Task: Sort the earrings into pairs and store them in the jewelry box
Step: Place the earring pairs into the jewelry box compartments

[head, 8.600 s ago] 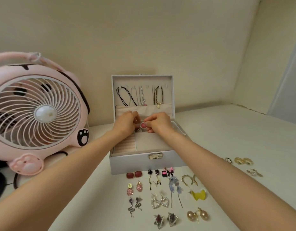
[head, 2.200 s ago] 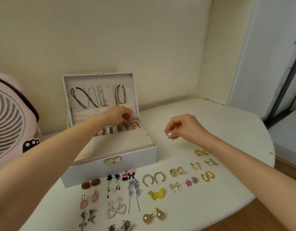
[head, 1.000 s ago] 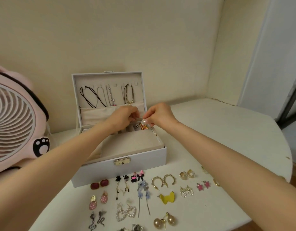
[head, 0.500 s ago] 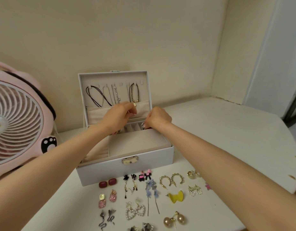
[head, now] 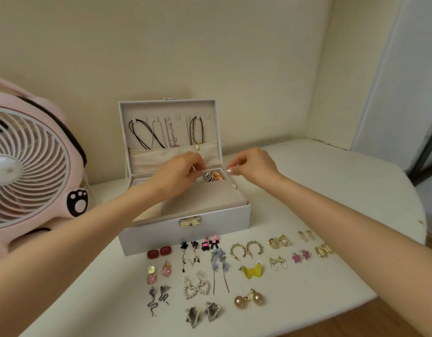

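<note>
Left hand (head: 179,173): fingers curled together over the back compartments of the jewelry box; thumb and forefinger pinched on something thin and pale, too small to identify. Whether it is an earring cannot be told.
Right hand (head: 255,165): raised just beside the box's right rear corner, fingertips drawn loosely together; nothing visible between them.
Jewelry box (head: 186,233): rigid, lid upright with necklaces hung inside; sits at the back of the white table (head: 331,190). Steady enough to need no holding, in my judgement.
Stored earrings (head: 213,176): several pieces lie in the rear right compartment, near the left fingertips.
Heart earrings (head: 196,289): on the table among the pairs still laid out in rows in front of the box. Light, with dangling parts likely to snag; best lifted by the hook.
Gold ball earrings (head: 249,299): smooth, apt to roll; take by the post.
</note>
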Action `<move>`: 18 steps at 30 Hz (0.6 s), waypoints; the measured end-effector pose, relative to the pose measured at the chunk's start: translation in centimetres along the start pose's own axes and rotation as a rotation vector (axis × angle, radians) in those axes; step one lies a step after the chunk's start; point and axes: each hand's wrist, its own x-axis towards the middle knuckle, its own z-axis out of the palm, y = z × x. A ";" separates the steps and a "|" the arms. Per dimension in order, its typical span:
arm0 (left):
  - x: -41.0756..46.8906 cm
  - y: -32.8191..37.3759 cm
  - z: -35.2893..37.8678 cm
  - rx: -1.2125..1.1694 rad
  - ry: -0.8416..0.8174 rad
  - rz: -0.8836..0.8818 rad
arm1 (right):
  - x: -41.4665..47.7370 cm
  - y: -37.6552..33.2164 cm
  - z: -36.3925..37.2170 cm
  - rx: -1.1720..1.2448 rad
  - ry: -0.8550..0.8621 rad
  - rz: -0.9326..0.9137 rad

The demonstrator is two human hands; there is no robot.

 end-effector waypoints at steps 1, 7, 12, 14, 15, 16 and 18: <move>-0.3 0.6 -0.1 -0.004 0.005 0.015 | -0.7 0.2 -0.6 0.008 -0.003 -0.014; -2.8 4.7 -0.1 -0.011 -0.011 0.155 | -5.6 1.9 -3.0 0.020 -0.098 -0.085; -4.8 7.7 0.5 0.050 -0.139 0.200 | -8.6 3.1 -3.1 -0.124 -0.317 -0.113; -5.3 8.9 1.2 0.153 -0.225 0.262 | -9.5 3.2 -2.4 -0.230 -0.370 -0.148; -5.5 9.4 1.7 0.217 -0.275 0.284 | -9.8 3.2 -2.1 -0.282 -0.377 -0.165; -5.6 9.8 2.1 0.279 -0.328 0.295 | -10.0 3.2 -1.7 -0.319 -0.379 -0.177; -5.7 10.2 2.9 0.349 -0.417 0.288 | -10.1 3.2 -1.3 -0.374 -0.379 -0.198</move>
